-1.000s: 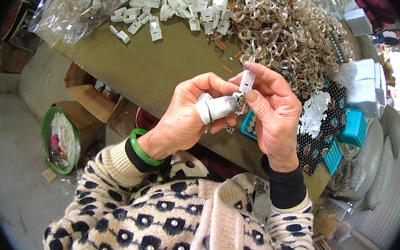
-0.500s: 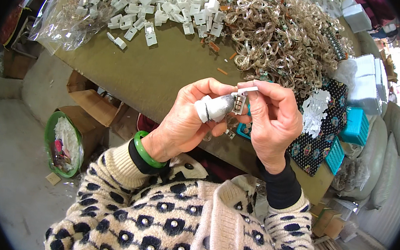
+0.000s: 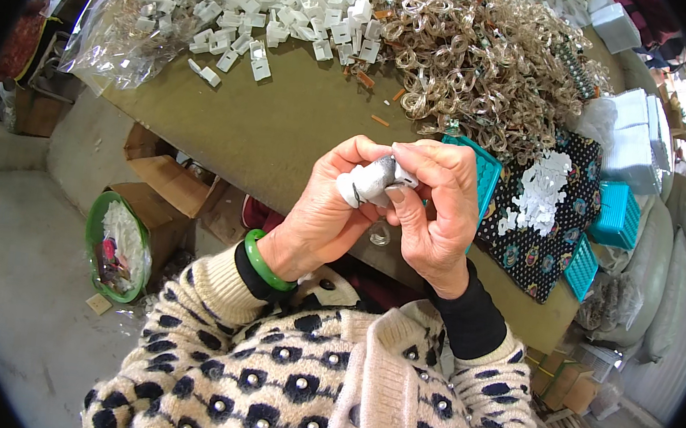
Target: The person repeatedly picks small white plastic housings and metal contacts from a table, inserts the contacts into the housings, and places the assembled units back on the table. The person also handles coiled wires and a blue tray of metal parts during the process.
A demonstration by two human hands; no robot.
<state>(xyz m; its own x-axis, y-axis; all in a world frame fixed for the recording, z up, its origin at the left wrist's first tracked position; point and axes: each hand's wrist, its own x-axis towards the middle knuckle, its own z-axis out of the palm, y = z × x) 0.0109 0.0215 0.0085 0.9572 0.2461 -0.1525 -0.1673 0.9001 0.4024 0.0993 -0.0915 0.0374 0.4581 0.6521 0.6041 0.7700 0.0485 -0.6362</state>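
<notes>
The left hand (image 3: 324, 192) and right hand (image 3: 439, 223) together pinch a small white case (image 3: 405, 179) between their fingertips near the table (image 3: 269, 128) edge, where it could slip if the bulky finger cover (image 3: 364, 183) dulls the left grip.

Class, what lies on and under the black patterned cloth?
A pile of white pieces lies on the black patterned cloth. The table shows past its lower edge; anything else underneath is covered.
</notes>
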